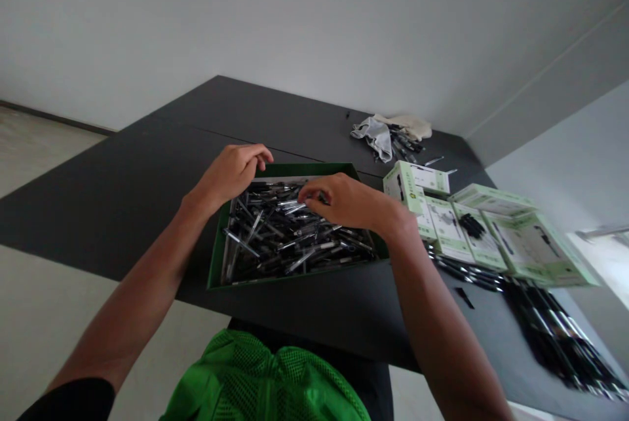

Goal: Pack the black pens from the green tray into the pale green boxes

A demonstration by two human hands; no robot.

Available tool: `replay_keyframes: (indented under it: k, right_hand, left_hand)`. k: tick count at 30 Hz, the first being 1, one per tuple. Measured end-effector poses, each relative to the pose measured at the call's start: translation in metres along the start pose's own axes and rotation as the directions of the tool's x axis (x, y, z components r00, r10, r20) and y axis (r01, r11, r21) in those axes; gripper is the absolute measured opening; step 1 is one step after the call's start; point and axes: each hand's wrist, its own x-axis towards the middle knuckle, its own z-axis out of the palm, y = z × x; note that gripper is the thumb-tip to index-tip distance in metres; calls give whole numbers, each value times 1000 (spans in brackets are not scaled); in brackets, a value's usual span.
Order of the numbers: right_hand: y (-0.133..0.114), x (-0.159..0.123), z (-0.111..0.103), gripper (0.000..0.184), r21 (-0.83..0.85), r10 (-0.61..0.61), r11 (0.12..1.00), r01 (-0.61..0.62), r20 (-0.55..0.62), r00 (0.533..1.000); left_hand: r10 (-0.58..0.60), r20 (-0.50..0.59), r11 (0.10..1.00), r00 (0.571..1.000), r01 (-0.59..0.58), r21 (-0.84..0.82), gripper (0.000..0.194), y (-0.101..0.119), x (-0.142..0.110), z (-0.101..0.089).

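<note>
A green tray (216,257) full of several black and silver pens (275,237) sits on the dark table (122,192) in front of me. My left hand (230,172) hovers over the tray's far left corner, fingers curled downward, with nothing visibly in it. My right hand (344,201) reaches into the tray from the right, with its fingertips pinched on a pen in the pile near the middle.
Several green and white small boxes (481,231) stand in a row right of the tray. More black pens (555,329) lie spread along the table's right edge. A crumpled cloth (388,129) with pens lies at the far side. The white wall stands behind.
</note>
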Motion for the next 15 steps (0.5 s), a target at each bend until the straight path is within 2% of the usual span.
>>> replay_keyframes:
  k: [2,4,8,12,15]
  right_hand:
    - [2,4,7,28,-16,-24,1000,25,38,999]
    - [4,8,12,29,-41,-39,998,40,31,999]
    - [8,9,10,29,-34,12,999,-10,51,999]
    - [9,4,1,29,1,6,1000,-6,25,1000]
    - [9,0,-7,29,18,0,1000,1,-28,1000]
  left_hand:
    - [36,63,997,997,-40,62,39,2,1,3]
    - [53,177,986,983,-80,147,39,3,0,7]
    - [34,330,932,943,-149,330,44,3,-5,12]
    - [-29,445,952,895,-111,285,44,8,-8,13]
    - [-11,480,964,877,-119,239,40,11,-8,13]
